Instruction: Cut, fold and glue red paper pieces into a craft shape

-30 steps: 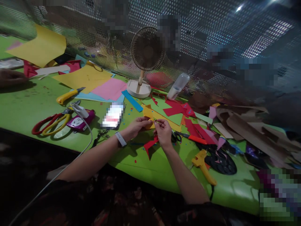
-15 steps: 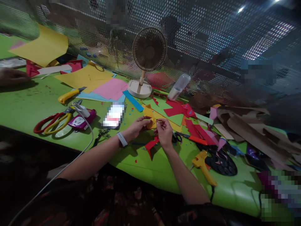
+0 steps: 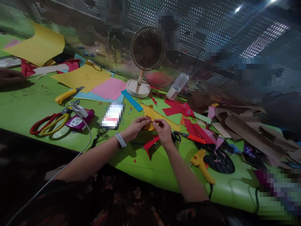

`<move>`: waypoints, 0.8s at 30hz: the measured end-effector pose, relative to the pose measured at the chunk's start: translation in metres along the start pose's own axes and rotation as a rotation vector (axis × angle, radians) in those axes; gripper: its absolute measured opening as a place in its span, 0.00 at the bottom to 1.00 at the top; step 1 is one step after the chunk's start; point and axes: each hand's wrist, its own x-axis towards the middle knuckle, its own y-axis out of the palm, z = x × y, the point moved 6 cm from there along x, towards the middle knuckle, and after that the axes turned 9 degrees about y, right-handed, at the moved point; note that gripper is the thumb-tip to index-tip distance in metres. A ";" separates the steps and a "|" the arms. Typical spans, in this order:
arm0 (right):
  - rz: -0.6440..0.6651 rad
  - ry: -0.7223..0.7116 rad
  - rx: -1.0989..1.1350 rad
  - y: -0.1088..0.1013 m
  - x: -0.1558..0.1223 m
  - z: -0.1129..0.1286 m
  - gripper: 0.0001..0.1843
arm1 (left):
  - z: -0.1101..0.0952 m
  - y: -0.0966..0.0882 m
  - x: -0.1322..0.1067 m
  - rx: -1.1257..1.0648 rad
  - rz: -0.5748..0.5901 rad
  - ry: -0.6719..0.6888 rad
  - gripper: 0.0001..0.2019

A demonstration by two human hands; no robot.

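A small yellow-orange paper piece point(image 3: 149, 111) is pinched between my two hands above the green table. My left hand point(image 3: 138, 126), with a pale watch band on its wrist, grips the piece from the left. On the right side my right hand point(image 3: 163, 131) has thumb and fingertips pressed together on it. Fingers hide part of the paper, so its full shape does not show. Just below the hands lies a red paper cutout point(image 3: 150, 145). Black-handled scissors point(image 3: 176, 136) rest right beside my right hand.
A fan point(image 3: 138, 88) stands behind the hands. Left are a phone point(image 3: 112, 115), a purple power strip point(image 3: 80, 121), red-and-yellow-handled shears point(image 3: 53, 124) and a yellow cutter point(image 3: 68, 95). Right are an orange-handled cutter point(image 3: 197, 139), a yellow glue gun point(image 3: 202, 164) and brown paper point(image 3: 251, 125). Another person's hand point(image 3: 10, 77) rests far left.
My right hand's fingertips have shifted slightly left, closer to my left fingers on the yellow paper. The whole view has moved slightly, with the table objects appearing a little farther left.
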 end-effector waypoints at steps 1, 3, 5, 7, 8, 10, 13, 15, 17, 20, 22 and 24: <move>0.019 0.026 0.047 0.001 0.001 -0.002 0.17 | 0.001 -0.001 0.000 -0.010 -0.001 -0.007 0.16; 0.052 0.084 0.131 0.002 0.002 -0.005 0.17 | 0.002 -0.002 0.001 -0.029 -0.012 -0.020 0.16; 0.077 0.133 0.179 0.003 0.002 -0.007 0.17 | 0.003 -0.003 0.001 -0.046 -0.028 -0.032 0.17; 0.088 0.166 0.197 0.004 0.002 -0.008 0.18 | 0.004 -0.003 0.001 -0.057 -0.032 -0.037 0.17; 0.088 0.177 0.199 0.003 0.002 -0.008 0.18 | 0.004 -0.003 0.001 -0.060 -0.030 -0.036 0.18; 0.081 0.195 0.203 0.003 0.002 -0.009 0.18 | 0.004 -0.002 0.001 -0.058 -0.021 -0.032 0.17; 0.069 0.214 0.218 0.004 0.002 -0.009 0.19 | 0.003 -0.001 0.001 -0.061 -0.010 -0.034 0.17; 0.064 0.223 0.236 0.004 0.002 -0.010 0.18 | 0.004 -0.001 0.001 -0.075 -0.011 -0.043 0.17; 0.066 0.232 0.254 0.005 0.002 -0.010 0.18 | 0.006 -0.002 0.002 -0.085 -0.010 -0.051 0.17; 0.068 0.242 0.265 0.005 0.001 -0.011 0.17 | 0.008 -0.002 0.003 -0.092 0.011 -0.040 0.16; 0.070 0.245 0.263 0.006 0.001 -0.011 0.17 | 0.008 -0.002 0.003 -0.097 0.025 -0.034 0.16; 0.068 0.245 0.257 0.006 0.001 -0.011 0.17 | 0.008 -0.002 0.003 -0.092 0.029 -0.033 0.16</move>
